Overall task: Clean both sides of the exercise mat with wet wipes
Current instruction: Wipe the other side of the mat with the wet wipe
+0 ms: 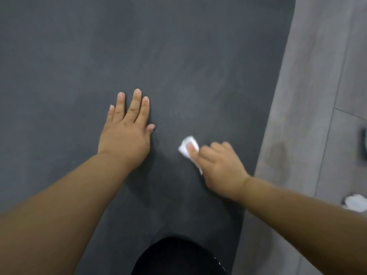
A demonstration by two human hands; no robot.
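A dark grey exercise mat [139,52] lies flat and fills most of the view. My left hand [127,130] rests palm down on it, fingers straight and spread a little. To its right, my right hand [218,165] grips a small folded white wet wipe [187,148], thumb on top, and holds it against the mat. Faint smeared streaks show on the mat above the wipe.
Grey floor tiles [317,96] run along the mat's right edge. A crumpled white wipe [357,203] lies on the tiles at the right edge of view, and a dark object [364,139] sits above it, cut off. My black-clothed knee [178,259] is at the bottom.
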